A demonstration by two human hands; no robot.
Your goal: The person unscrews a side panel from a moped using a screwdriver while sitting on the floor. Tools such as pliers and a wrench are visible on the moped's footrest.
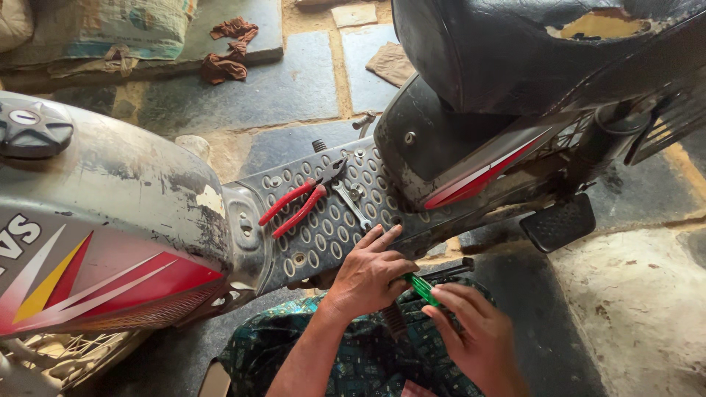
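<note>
I look down on a scooter's perforated footboard (323,228), grey metal, dotted with oval holes. Two hands in view, both the person's own. Left hand (370,273) rests at the near edge of the footboard, fingers curled, closed around the upper end of one green-handled screwdriver (424,288). Right hand (474,334) sits just below, fingers pinched on the lower part of the same green handle. A dark shaft or bar (448,270) runs out to the right beside the handle; I cannot tell whether it belongs to the screwdriver.

Tools lying on the footboard, counted: one pair of red-handled pliers (298,206), handles spread; one spanner (351,204) just right of them, touching or nearly so at the pliers' head.

Around it: one black seat (500,51) with torn cover above right; one grey body panel with red stripe (471,173); one black foot peg (559,222); one fuel cap (31,126) far left. On the stone floor (294,81): one brown rag (229,50), one sack (110,26). Green patterned cloth (353,360) covers the person's lap.
</note>
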